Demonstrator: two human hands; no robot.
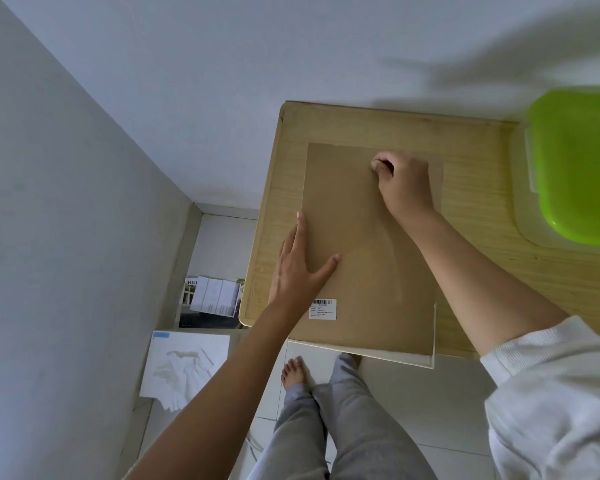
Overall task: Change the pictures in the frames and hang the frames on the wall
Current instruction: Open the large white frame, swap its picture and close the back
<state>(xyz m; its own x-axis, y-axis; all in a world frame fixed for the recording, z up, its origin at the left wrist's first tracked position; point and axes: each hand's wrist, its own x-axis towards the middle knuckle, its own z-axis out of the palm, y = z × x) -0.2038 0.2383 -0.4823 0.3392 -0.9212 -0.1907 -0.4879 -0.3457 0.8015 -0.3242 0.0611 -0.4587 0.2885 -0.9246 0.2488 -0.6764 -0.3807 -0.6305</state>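
Observation:
A picture frame point(364, 258) lies face down on the wooden table point(475, 216), brown backing board up, with a white barcode label point(322, 309) near its front left corner. The frame's pale front edge hangs over the table's front edge. My left hand point(298, 265) rests flat and spread on the backing's left edge. My right hand point(400, 183) is curled near the top of the backing, fingertips pinched on something small there; what it is stays hidden.
A green-lidded plastic box point(575, 164) stands at the table's right. Left of the table, on the floor, are a printed picture with a paper sheet point(213, 299) and a white tissue pack point(184, 368). White walls close in behind and to the left.

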